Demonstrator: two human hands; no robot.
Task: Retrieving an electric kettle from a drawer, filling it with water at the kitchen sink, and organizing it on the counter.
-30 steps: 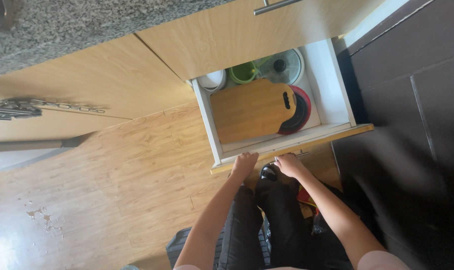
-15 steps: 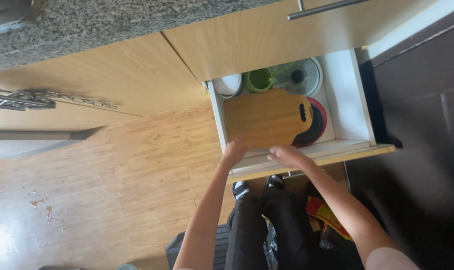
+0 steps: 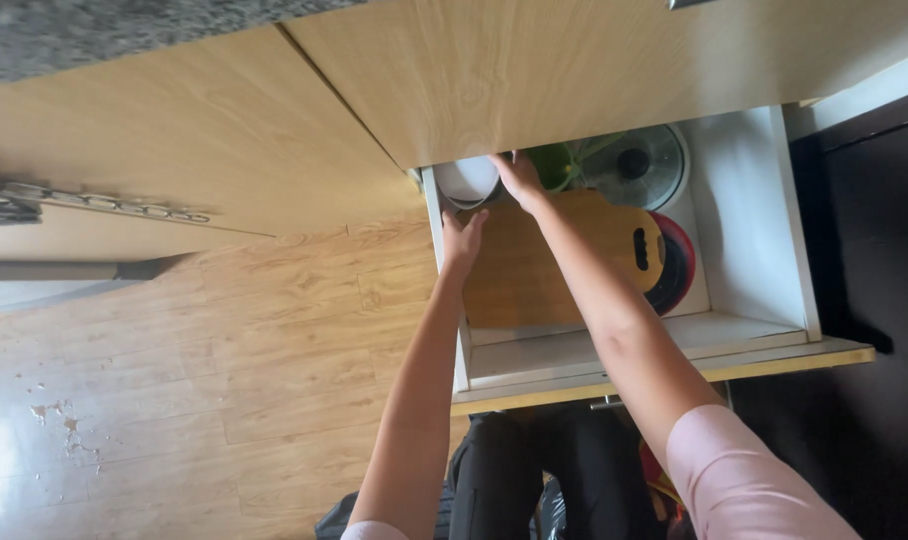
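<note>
Seen from above: both bare arms reaching into an open white drawer [image 3: 744, 215] under a wood-fronted kitchen cabinet [image 3: 534, 70]. Left hand [image 3: 461, 243] at the drawer's left wall, fingers straight and close together, laid on the left edge of a wooden cutting board [image 3: 534, 270]; holding nothing, grip on the board not clear. Right hand [image 3: 520, 176] farther in, at the drawer's far-left corner, fingers loosely spread and bent, tips touching or just beside the rim of a white bowl [image 3: 467, 181]; cannot tell whether closed on it. Cutting board flat across the drawer's middle, handle slot toward the right, partly hidden by the right forearm. Tucked beneath the board's right end, a red-rimmed dark plate [image 3: 679, 262]. Along the drawer's far edge, half under the cabinet front: white bowl at left, green cup [image 3: 554, 162] just beside the right hand, then a round glass lid with a dark knob [image 3: 639, 165]. Bare white drawer bottom along the right wall and near edge. Pale wood-look floor [image 3: 224, 360] to the left, with small spots near its lower left; dark surface [image 3: 874, 230] to the right of the drawer. Pink sleeve [image 3: 744, 480] at the lower right; dark trousers [image 3: 514, 470] below the drawer front.
</note>
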